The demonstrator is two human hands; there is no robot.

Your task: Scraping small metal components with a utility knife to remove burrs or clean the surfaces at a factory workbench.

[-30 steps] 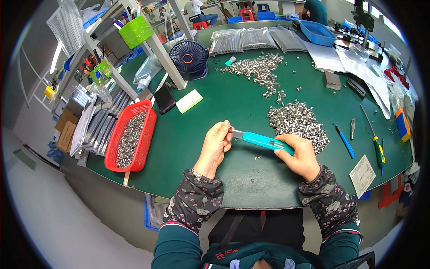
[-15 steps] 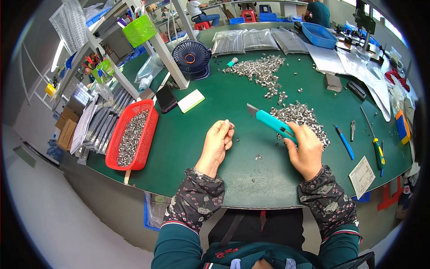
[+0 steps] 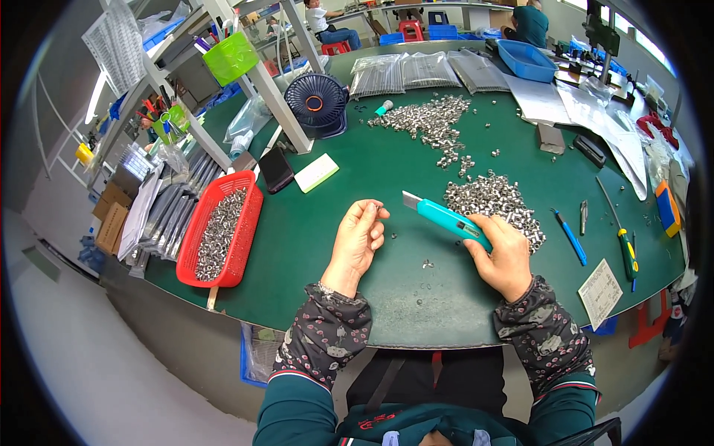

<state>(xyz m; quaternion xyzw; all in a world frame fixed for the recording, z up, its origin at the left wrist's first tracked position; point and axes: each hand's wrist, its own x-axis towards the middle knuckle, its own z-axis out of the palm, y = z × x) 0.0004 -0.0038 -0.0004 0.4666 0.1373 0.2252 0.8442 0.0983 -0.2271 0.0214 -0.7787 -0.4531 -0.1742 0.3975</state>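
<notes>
My left hand is closed in a pinch, thumb against fingertips, on a small metal piece that the fingers mostly hide. A teal utility knife is gripped in my right hand, with its blade out and pointing left toward the pinched fingertips. There is a gap between blade and left hand. Just beyond the right hand lies a near pile of small metal rings. A few tiny bits rest on the green tabletop between the hands.
A red basket of small metal parts stands at left, near a phone and fan. Farther back spreads another metal pile. On the right lie a blue pen-like tool, a screwdriver and a paper slip.
The knife has come left and slightly down, its blade now nearer my left fingertips and lying at a flatter angle. My left hand keeps its pinch nearly in place.
</notes>
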